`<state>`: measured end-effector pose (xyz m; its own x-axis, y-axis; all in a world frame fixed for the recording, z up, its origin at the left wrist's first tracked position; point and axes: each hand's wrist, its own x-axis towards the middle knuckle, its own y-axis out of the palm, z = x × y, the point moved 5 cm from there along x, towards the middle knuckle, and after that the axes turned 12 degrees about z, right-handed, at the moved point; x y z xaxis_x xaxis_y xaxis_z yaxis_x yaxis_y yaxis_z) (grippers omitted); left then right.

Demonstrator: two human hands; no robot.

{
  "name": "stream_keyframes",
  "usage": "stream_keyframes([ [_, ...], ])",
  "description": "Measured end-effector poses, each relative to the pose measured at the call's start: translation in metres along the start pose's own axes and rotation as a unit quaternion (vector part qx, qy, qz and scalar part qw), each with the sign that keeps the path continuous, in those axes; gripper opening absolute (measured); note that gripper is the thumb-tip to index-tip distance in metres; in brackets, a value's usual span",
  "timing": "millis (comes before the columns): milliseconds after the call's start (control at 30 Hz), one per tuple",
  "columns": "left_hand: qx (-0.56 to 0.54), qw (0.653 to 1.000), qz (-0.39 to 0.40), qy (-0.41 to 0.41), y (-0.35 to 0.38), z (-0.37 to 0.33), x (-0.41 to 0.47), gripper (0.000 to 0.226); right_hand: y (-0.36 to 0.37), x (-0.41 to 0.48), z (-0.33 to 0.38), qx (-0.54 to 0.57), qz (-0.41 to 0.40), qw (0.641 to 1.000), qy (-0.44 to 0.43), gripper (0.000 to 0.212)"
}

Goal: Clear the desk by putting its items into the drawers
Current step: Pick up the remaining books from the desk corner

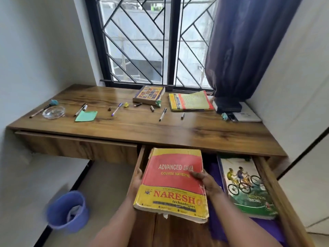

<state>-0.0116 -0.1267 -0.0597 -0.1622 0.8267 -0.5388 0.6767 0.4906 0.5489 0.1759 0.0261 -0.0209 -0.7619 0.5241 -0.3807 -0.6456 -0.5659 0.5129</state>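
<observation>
Head view: the Java book, a thick red/yellow paperback, is held flat over the open drawer, cover up, above the drawer's left part. It is not down on the drawer floor yet.

Both hands grip it. The left hand is curled round the left edge w/ most of the fingers hidden under the book. The right hand is on the right edge, thumb on the cover, the rest underneath.

Handling, my read:
- Many pages, so prob. fairly heavy.
- Soft cover, so it will sag if held by one side only. Support from below w/ both hands, about mid-length, approx. as it's held now.
- Cover is worn, w/ torn bits at the right edge and near corner. Don't pinch the cover alone, it could rip.
- Not fragile otherwise and not slippery.

The cycling book already lies in the drawer's right part on a purple liner. The gap to its left looks wide enough for the Java book.

The worktop holds plenty more:
- thick book by the window
- yellow book pile
- several pens, e.g. one
- green note
- glass dish, the fragile one

The left drawer is closed.
</observation>
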Motion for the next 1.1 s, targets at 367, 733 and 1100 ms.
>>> stream_keyframes([
  [367, 0.331, 0.926, -0.154, -0.097, 0.009, -0.001, 0.064, 0.028, -0.052, 0.052, -0.024, -0.120, -0.140, 0.980, 0.075, 0.047],
  [733, 0.585, 0.790, -0.183, -0.009, -0.010, -0.017, 0.089, 0.058, -0.037, 0.109, -0.029, -0.286, -0.175, 0.941, 0.053, 0.013],
  [1100, 0.734, 0.658, -0.114, -0.123, 0.001, 0.007, 0.073, 0.069, -0.029, 0.114, -0.030, -0.418, -0.207, 0.880, 0.091, 0.040],
])
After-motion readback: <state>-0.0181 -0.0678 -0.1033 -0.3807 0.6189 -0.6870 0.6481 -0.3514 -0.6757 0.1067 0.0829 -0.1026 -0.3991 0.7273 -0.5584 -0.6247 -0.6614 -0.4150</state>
